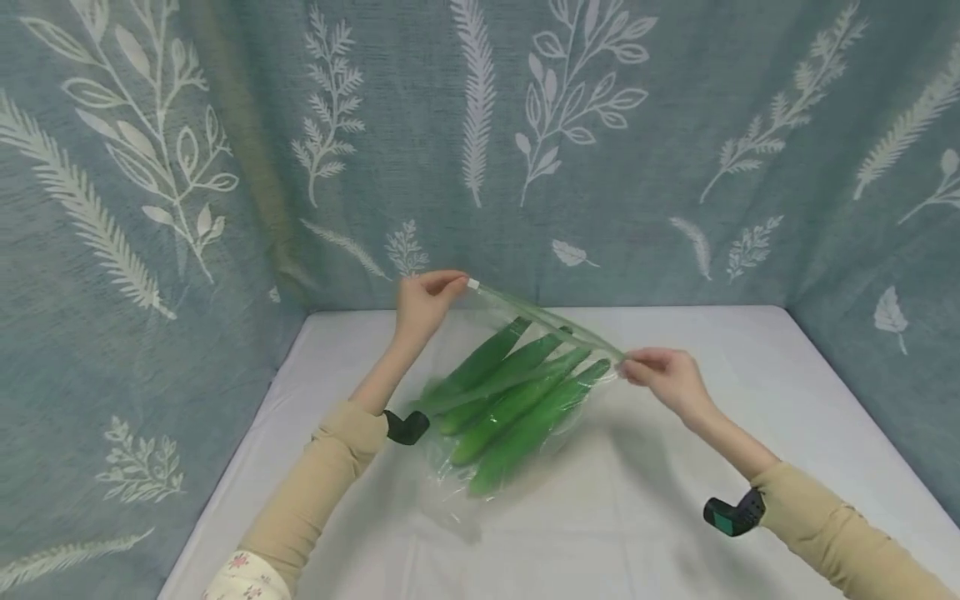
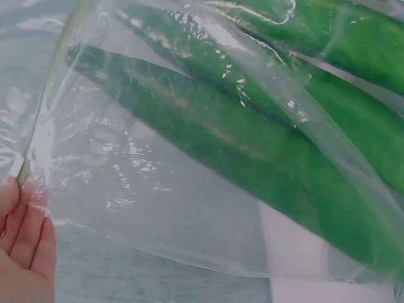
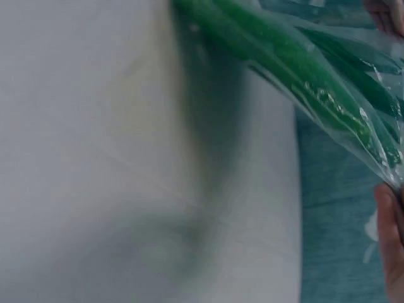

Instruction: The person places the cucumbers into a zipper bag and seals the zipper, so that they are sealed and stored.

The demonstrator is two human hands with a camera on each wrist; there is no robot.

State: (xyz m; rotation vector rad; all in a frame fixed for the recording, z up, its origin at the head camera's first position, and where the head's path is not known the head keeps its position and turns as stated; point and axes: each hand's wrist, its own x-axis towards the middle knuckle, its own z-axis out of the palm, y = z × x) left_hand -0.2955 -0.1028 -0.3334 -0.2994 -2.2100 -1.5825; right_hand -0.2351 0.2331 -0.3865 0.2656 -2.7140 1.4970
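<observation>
A clear plastic zip bag (image 1: 459,492) with several long green cucumbers (image 1: 517,400) inside hangs tilted over the table. My left hand (image 1: 429,302) pinches its upper left corner, right by the white slider (image 1: 473,284). At the lower right end of the zip strip (image 1: 555,321), my right hand (image 1: 666,379) pinches the other corner, so the strip is stretched between both hands. In the left wrist view, the cucumbers (image 2: 240,139) show through the wrinkled film beyond my fingers. The right wrist view has one cucumber (image 3: 278,57) close to the bag's edge.
A white cloth (image 1: 675,467) covers the table beneath the bag. Blue-green curtains (image 1: 420,125) with white leaf patterns hang behind it and along both sides. Black wrist cameras (image 1: 735,511) sit on both forearms.
</observation>
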